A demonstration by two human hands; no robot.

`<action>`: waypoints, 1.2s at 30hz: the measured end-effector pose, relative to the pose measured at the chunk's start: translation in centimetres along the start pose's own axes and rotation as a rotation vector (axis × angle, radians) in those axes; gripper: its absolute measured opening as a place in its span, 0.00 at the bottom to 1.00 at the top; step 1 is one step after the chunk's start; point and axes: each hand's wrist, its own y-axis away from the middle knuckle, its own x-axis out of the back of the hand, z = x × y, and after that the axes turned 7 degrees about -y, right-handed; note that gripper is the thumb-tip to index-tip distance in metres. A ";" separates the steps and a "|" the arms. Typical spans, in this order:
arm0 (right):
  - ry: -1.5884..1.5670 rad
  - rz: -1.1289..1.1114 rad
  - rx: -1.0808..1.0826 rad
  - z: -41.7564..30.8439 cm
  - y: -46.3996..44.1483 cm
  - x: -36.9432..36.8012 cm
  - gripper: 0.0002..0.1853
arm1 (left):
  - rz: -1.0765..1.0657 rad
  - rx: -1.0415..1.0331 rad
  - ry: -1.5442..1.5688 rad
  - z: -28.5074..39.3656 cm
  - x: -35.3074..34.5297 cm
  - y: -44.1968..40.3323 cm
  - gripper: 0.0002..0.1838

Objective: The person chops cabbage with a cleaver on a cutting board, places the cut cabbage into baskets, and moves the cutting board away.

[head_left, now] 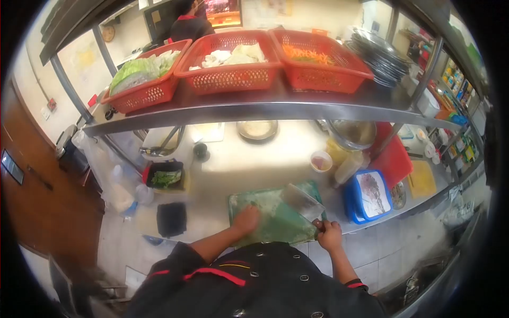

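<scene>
A green cutting board [270,225] lies at the front edge of the steel counter. My left hand [247,219] rests on its left part with the fingers curled in; whether anything is under them is too small to tell. At the board's right edge my right hand [330,233] is wrapped round the handle of a cleaver [302,202]. The cleaver's wide blade lies flat over the board's upper right part, pointing up and left. Pale wet smears and small bits show on the board.
Red baskets [229,80] of vegetables and stacked metal plates [379,58] fill the shelf above. A blue-rimmed container [371,193] stands right of the board. Left are a black cloth [171,219] and a tray of greens [165,178]. A person [190,24] stands beyond the shelf.
</scene>
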 end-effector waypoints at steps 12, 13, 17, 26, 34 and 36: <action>-0.007 0.302 0.050 0.9 1.2 -2.3 0.09 | -0.034 -0.285 -0.092 -0.3 2.0 -1.1 0.07; 0.001 0.298 0.045 0.9 1.2 -2.2 0.09 | -0.013 -0.305 -0.113 -0.4 1.9 -1.1 0.07; -0.021 0.253 0.008 1.3 1.1 -2.1 0.11 | -0.032 -0.185 -0.093 0.9 3.1 -1.5 0.07; -0.191 0.016 -0.102 2.5 0.8 0.0 0.25 | -0.141 0.239 0.295 -3.8 2.7 -2.0 0.05; -0.322 0.377 -0.243 5.0 4.1 1.5 0.23 | -0.096 0.455 0.659 -7.3 15.0 7.7 0.05; -0.358 0.399 -0.396 6.8 5.4 1.5 0.23 | 0.180 0.435 0.622 -10.8 18.0 11.6 0.02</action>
